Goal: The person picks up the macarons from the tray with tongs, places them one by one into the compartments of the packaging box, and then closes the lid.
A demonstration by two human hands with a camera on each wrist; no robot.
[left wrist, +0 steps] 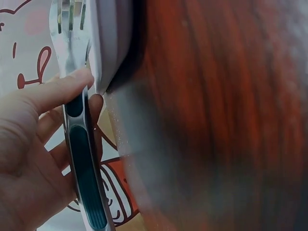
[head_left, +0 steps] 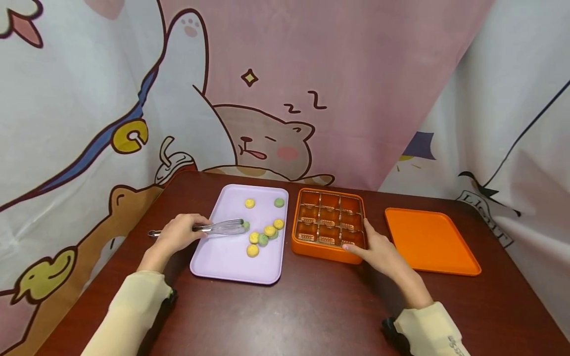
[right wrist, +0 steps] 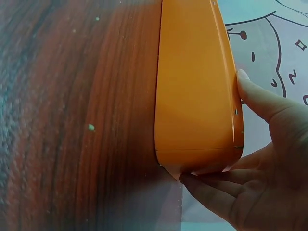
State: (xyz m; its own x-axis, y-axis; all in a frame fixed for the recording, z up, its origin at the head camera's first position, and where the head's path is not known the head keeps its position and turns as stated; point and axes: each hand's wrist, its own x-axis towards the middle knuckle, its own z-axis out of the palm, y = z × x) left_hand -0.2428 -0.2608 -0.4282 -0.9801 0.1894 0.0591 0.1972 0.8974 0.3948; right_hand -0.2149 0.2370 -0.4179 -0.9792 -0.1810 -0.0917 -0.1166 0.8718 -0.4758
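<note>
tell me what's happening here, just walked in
A person is handling small pieces with metal tongs. The left hand holds the tongs over the lilac tray, their tips at a green piece; whether they grip it is unclear. Other yellow and green pieces lie on that tray. The right hand holds the divided orange box at its near right corner. A flat orange panel lies farther right.

Head view looks down across the table [head_left: 285, 316]; both wrist close-ups share it.
</note>
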